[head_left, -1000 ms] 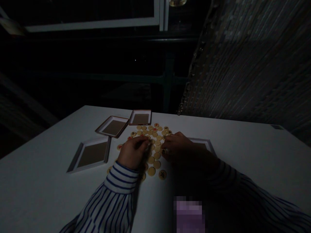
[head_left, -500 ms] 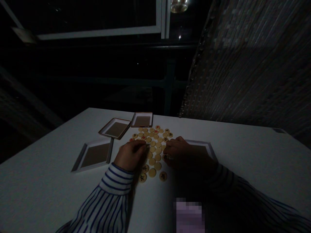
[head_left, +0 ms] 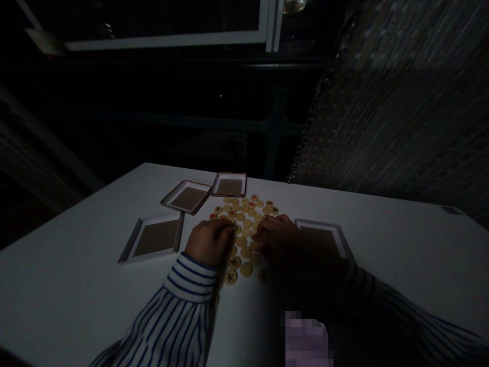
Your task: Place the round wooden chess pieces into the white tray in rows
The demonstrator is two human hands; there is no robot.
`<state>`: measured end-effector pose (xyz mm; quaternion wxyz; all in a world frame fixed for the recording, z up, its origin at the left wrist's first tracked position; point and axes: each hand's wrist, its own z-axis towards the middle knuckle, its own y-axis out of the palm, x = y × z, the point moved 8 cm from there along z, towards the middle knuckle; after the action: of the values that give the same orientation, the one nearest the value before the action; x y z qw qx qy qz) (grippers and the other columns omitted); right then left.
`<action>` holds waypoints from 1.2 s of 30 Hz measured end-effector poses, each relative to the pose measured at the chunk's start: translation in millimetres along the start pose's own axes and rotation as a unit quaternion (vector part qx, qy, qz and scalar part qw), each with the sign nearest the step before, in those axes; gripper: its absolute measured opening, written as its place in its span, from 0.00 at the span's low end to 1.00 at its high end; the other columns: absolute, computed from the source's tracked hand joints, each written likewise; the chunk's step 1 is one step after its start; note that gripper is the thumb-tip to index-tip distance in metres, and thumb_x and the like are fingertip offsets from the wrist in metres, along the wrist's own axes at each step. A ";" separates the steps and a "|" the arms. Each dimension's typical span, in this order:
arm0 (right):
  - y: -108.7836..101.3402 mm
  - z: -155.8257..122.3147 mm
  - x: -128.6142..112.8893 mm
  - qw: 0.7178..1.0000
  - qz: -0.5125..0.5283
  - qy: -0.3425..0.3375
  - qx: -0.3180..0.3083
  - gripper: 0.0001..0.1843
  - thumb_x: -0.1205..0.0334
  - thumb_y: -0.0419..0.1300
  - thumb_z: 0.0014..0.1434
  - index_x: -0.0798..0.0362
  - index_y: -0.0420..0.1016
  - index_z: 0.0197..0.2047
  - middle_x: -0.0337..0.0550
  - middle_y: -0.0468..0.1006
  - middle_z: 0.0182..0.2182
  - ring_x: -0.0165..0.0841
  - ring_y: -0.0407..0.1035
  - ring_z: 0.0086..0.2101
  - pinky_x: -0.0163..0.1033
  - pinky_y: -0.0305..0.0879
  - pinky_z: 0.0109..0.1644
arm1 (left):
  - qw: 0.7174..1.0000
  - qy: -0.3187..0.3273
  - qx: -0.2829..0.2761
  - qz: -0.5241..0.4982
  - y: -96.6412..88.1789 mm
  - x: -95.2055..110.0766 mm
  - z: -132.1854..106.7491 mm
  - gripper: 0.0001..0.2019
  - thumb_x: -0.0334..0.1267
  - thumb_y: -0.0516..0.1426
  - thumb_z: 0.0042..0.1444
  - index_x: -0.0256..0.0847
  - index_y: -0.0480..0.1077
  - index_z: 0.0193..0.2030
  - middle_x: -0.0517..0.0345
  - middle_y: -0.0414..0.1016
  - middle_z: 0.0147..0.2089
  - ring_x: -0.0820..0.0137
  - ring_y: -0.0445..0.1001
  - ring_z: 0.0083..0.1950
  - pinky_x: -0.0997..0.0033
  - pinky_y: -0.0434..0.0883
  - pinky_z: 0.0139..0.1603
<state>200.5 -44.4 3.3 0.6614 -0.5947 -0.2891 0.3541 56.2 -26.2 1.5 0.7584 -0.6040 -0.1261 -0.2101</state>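
Observation:
Round wooden Chinese chess pieces (head_left: 246,269) lie spread over the white table between my hands. Some show black or red characters; many are blank side up. My left hand (head_left: 208,243) is closed at the left edge of the spread, thumb and fingers pinched at a black-marked piece (head_left: 237,229). Over the right side, my right hand (head_left: 280,238) has its fingers curled down among the pieces, in deep shadow. What its fingertips hold, if anything, is hidden. Near me lie a black-marked piece (head_left: 230,277) and a shaded one (head_left: 263,276).
Shallow box parts lie around the pieces: a white-rimmed tray (head_left: 156,237) at left, two brown-edged lids (head_left: 187,197) (head_left: 229,184) behind, and another tray (head_left: 324,237) partly under my right arm. A bead curtain (head_left: 382,112) hangs beyond the table (head_left: 95,214).
A black-marked piece now shows at my left fingertips. The marked piece seen under my right hand is out of sight, and those fingers have shifted. The view has tilted slightly.

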 end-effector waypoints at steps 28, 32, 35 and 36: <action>-4.3 0.1 18.2 0.964 0.231 -0.002 0.130 0.14 0.58 0.51 0.62 0.53 0.71 0.46 0.45 0.74 0.39 0.32 0.67 0.38 0.39 0.62 0.43 | 0.990 0.083 0.061 -0.101 9.1 16.9 -3.1 0.12 0.38 0.52 0.53 0.40 0.75 0.39 0.54 0.79 0.39 0.66 0.75 0.43 0.64 0.70 0.48; -6.3 0.3 26.6 0.938 0.321 0.064 0.114 0.14 0.58 0.52 0.61 0.53 0.73 0.46 0.44 0.76 0.40 0.31 0.69 0.38 0.36 0.65 0.42 | 0.982 0.059 0.034 -0.175 14.5 14.9 -3.6 0.13 0.40 0.53 0.53 0.41 0.74 0.41 0.55 0.78 0.41 0.67 0.75 0.44 0.65 0.70 0.49; -4.5 -0.8 32.8 0.914 0.376 0.113 0.101 0.16 0.55 0.51 0.61 0.52 0.73 0.46 0.42 0.77 0.40 0.31 0.71 0.37 0.37 0.66 0.41 | 0.973 0.027 0.011 -0.228 19.1 13.2 -4.5 0.14 0.42 0.54 0.52 0.40 0.74 0.41 0.53 0.78 0.40 0.67 0.75 0.42 0.65 0.71 0.46; -4.4 -0.9 33.9 0.910 0.384 0.120 0.101 0.16 0.55 0.52 0.61 0.52 0.73 0.46 0.42 0.77 0.40 0.32 0.71 0.37 0.37 0.66 0.41 | 0.971 0.019 0.008 -0.240 20.1 13.1 -4.9 0.14 0.43 0.55 0.51 0.40 0.75 0.41 0.53 0.78 0.39 0.67 0.76 0.41 0.66 0.72 0.45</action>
<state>221.5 -17.6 6.3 0.5606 -0.6279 0.0804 0.5338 76.9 -29.5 -11.2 0.6926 -0.5461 -0.2546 -0.3965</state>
